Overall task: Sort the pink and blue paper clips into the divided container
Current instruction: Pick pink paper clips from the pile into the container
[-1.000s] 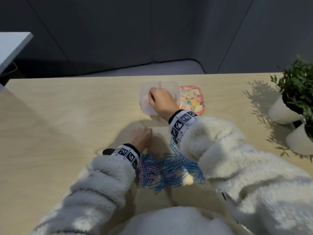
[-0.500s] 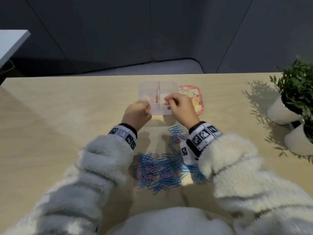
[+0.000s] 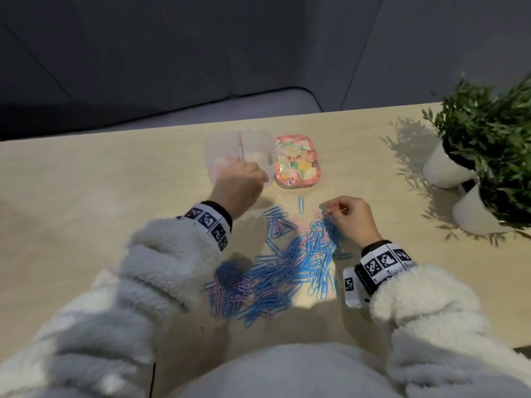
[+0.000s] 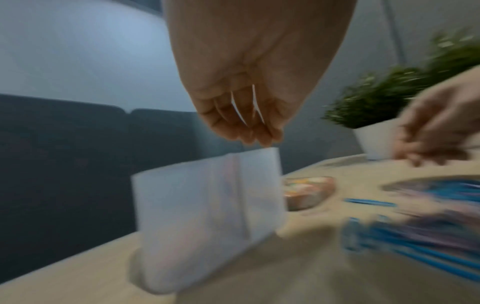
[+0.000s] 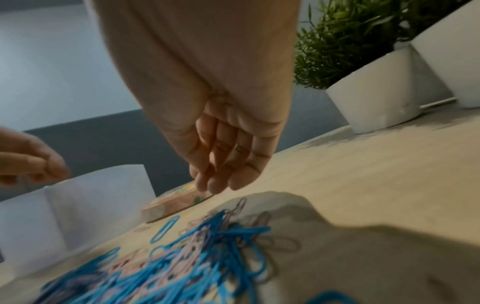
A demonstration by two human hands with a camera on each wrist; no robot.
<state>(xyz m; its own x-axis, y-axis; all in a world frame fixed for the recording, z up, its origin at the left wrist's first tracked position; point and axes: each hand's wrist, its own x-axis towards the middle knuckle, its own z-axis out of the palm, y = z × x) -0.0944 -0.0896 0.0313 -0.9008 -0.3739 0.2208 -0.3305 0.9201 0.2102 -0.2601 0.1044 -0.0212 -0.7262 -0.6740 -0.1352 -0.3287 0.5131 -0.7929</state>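
A clear divided container (image 3: 218,145) stands at the table's far middle, with some pink showing in its left compartment. My left hand (image 3: 250,172) hovers over its near rim, fingertips (image 4: 259,139) bunched and pointing down; whether they hold anything is hidden. A mixed pile of blue and pink paper clips (image 3: 287,268) lies in front of me. My right hand (image 3: 336,211) hangs just above the pile's far right end, fingers (image 5: 215,185) pointing down, and seems to pinch a thin pink paper clip (image 3: 342,209). One blue clip (image 3: 300,203) lies apart.
A flowered lid (image 3: 297,160) lies right of the container. Two white pots (image 3: 442,168) (image 3: 477,214) with green plants (image 3: 488,139) stand at the right edge. Bare table spreads to the left. A dark sofa sits beyond the far edge.
My right hand has drawn back from the container to the far right end of the pile. My left hand has moved forward from the container's near left corner to over its near rim.
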